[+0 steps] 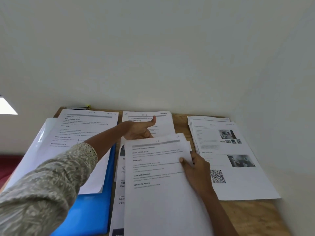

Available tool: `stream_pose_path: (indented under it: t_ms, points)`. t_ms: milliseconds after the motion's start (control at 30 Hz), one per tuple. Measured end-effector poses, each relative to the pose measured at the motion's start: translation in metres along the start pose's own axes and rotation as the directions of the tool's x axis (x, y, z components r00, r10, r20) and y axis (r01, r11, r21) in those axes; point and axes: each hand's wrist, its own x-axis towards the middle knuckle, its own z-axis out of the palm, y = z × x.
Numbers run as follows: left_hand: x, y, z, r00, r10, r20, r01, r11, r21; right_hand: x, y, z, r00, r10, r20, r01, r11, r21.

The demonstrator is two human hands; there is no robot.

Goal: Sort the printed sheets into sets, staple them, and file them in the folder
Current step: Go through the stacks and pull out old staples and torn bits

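Head camera shows you mid-sort, with nothing visibly stapled or filed yet. Your right hand [196,167] grasps the right edge of a stack of sheets [162,193] at the front of the table [247,215], thumb on top and fingers underneath. Your left hand [139,131] reaches to the stack's far edge with fingers curled and thumb raised. The paper hides the fingertips, so you cannot tell whether it grips the stack or merely rests on the middle pile [163,123] behind it. Three groups are laid out: a single sheet [88,126] on the blue folder [95,210] to the left, the middle pile by the wall [153,57], and a right pile [235,176] printed with photos and a code square. More loose sheets [120,184] lie under the stack you hold. Judging from this, sorting is well begun but unfinished. No stapler shows anywhere, and the folder lies flat with paper resting on it rather than in it, so stapling and filing are both left to do.
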Motion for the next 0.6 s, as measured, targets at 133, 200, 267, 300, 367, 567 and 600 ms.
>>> stream_pose_path:
  t_ms: [133, 200, 267, 300, 367, 567, 600]
  points:
    - [0.0, -0.001, -0.001, 0.999, -0.007, -0.038, 0.006, 1.0, -0.02, 0.001, -0.007, 0.01, 0.99, 0.008, -0.139, -0.007, 1.0, 0.003]
    - [-0.001, -0.001, -0.001, 0.997, 0.008, -0.081, -0.013, 0.999, -0.052, -0.004, -0.018, 0.014, 0.973, -0.047, -0.226, 0.049, 0.999, 0.002]
    - [0.0, -0.001, -0.003, 0.993, 0.03, -0.117, -0.039, 0.997, -0.068, -0.009, -0.023, 0.017, 0.958, -0.094, -0.269, 0.095, 0.995, -0.011]
    - [0.001, -0.001, -0.004, 0.993, 0.024, -0.113, -0.032, 0.997, -0.067, -0.011, -0.023, 0.018, 0.962, -0.102, -0.252, 0.101, 0.995, -0.019]
    - [0.003, -0.002, -0.005, 0.999, -0.002, -0.049, 0.0, 0.999, -0.049, -0.016, -0.019, 0.019, 0.988, -0.071, -0.139, 0.069, 0.997, -0.019]
    - [0.005, 0.0, -0.003, 0.991, 0.018, 0.13, -0.02, 1.0, 0.014, -0.017, -0.016, -0.004, 0.977, 0.007, 0.213, -0.007, 1.0, -0.005]
    - [0.005, 0.001, -0.001, 0.99, 0.035, 0.134, -0.043, 0.997, 0.057, -0.015, -0.015, -0.007, 0.973, 0.01, 0.232, -0.008, 1.0, -0.011]
